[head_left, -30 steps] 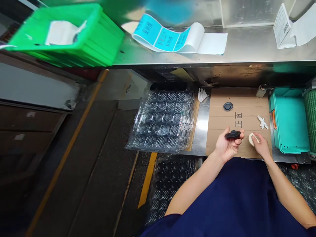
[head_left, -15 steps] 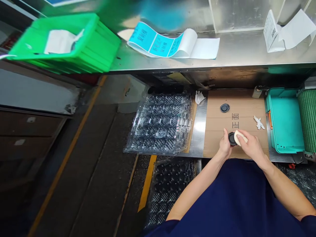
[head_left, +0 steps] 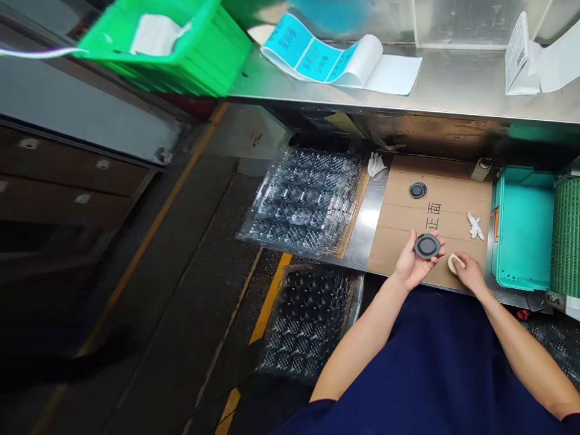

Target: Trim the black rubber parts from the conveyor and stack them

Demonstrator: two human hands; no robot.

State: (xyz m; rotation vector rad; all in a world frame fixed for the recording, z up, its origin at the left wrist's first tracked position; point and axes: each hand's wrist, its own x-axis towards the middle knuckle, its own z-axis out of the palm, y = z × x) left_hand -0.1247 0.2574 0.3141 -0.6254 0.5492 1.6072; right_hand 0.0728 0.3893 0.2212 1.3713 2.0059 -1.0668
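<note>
My left hand (head_left: 411, 266) holds a round black rubber disc (head_left: 427, 246) on its palm and fingertips, with the disc's grey centre facing up. My right hand (head_left: 469, 273) pinches a small cream sponge pad (head_left: 454, 263) against the cardboard sheet (head_left: 446, 232), a little to the right of the disc. A second dark disc (head_left: 417, 190) lies flat on the far part of the cardboard. The sheet bears the printed characters 正面 (head_left: 432, 216). A crumpled white glove (head_left: 475, 225) lies to the right of those characters.
A teal bin (head_left: 523, 229) stands right of the cardboard, beside a green ribbed roll (head_left: 566, 235). Clear blister trays (head_left: 303, 202) lie to the left, with black-filled trays (head_left: 308, 320) below. Above runs a steel shelf (head_left: 444, 84) bearing a blue label roll (head_left: 317, 57).
The pad has left the disc and moved right, down to the cardboard. The disc now lies flat on my left hand, face up. The view has tilted slightly.
</note>
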